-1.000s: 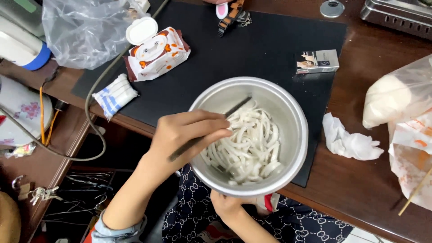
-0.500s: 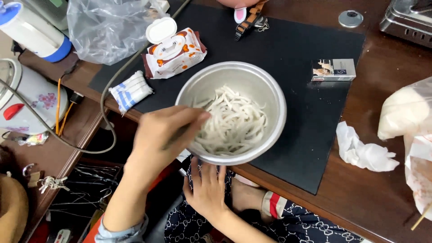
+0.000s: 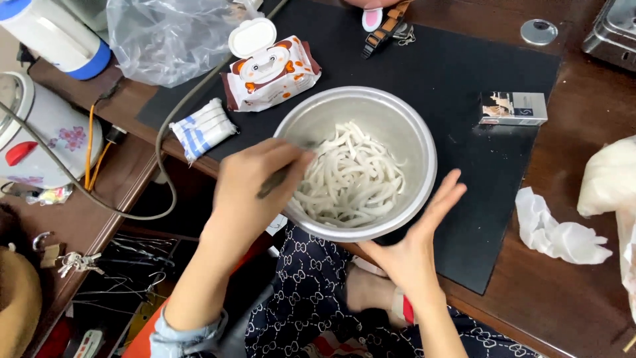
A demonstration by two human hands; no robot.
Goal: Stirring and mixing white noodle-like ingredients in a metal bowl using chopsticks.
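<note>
A metal bowl [image 3: 424, 132] full of thick white noodles [image 3: 351, 179] rests on a black mat [image 3: 450, 59] at the table's near edge. My left hand [image 3: 248, 189] is closed on dark chopsticks [image 3: 275, 180] at the bowl's left rim, their tips in the noodles. My right hand [image 3: 414, 245] is spread flat against the bowl's lower right side, holding nothing.
A wet-wipes pack [image 3: 271, 69], a tissue packet [image 3: 202, 127] and a small box [image 3: 513, 108] lie around the bowl. A crumpled tissue [image 3: 556, 235] and a white bag [image 3: 606, 179] sit on the right. A rice cooker [image 3: 40, 132], cable [image 3: 159, 152] and plastic bag [image 3: 165, 36] are on the left.
My right hand has gone from under the bowl's near side to its right side, fingers spread. My left hand with the chopsticks has shifted from the bowl's middle to its left rim.
</note>
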